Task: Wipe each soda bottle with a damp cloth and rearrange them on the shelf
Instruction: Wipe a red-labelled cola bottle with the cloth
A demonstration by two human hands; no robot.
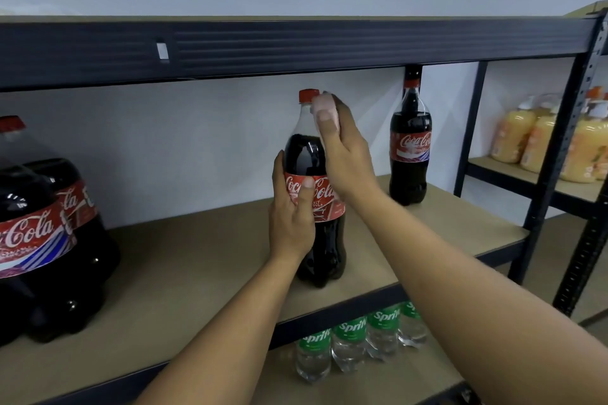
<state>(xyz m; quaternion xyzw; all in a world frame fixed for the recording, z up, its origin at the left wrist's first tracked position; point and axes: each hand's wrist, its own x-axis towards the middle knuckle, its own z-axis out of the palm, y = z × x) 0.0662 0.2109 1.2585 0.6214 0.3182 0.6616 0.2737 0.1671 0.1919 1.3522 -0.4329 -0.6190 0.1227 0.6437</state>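
Note:
A cola bottle [304, 151] with a red cap stands upright near the front edge of the middle shelf board [204, 270]. My left hand [291, 217] grips it around the red label. My right hand [342, 151] holds a small pink cloth [324, 107] against the bottle's neck, just under the cap. Another cola bottle [410, 145] stands at the back right of the same shelf. Two more cola bottles [42, 227] stand close together at the left.
The dark metal beam [296, 43] of the upper shelf runs just above the bottle caps. Several Sprite bottles [348, 342] stand on the shelf below. Orange pump bottles [539, 138] fill a neighbouring rack at the right, behind a black upright post [559, 158].

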